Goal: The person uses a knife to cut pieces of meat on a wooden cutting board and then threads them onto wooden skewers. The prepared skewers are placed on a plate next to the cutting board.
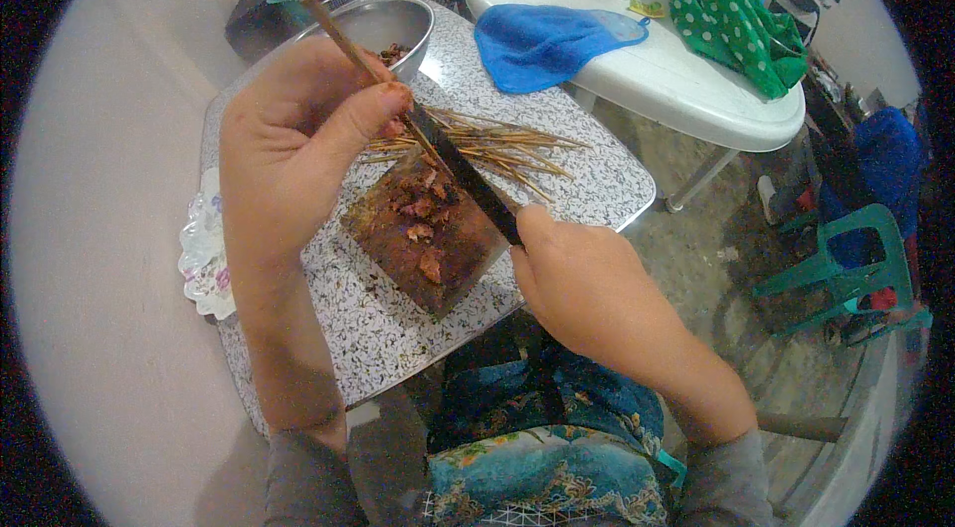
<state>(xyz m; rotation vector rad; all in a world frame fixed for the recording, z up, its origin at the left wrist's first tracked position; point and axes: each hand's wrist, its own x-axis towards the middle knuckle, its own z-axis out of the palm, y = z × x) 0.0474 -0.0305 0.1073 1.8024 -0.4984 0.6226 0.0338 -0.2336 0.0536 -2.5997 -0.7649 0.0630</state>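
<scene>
My left hand pinches a thin brown stick between thumb and fingers, raised over the table. A teal strip shows at the stick's far end. My right hand is closed around the handle of a dark-bladed knife; the handle is hidden in the fist. The blade slants up to my left thumb and lies along the stick. Below is a worn wooden chopping board with several small chunks of reddish-brown meat. A loose bundle of bamboo skewers lies behind the board.
A metal bowl with meat pieces stands at the speckled table's back. A scalloped floral plate sits at its left edge. A white plastic table holds a blue towel and green polka-dot cloth. A green chair stands right.
</scene>
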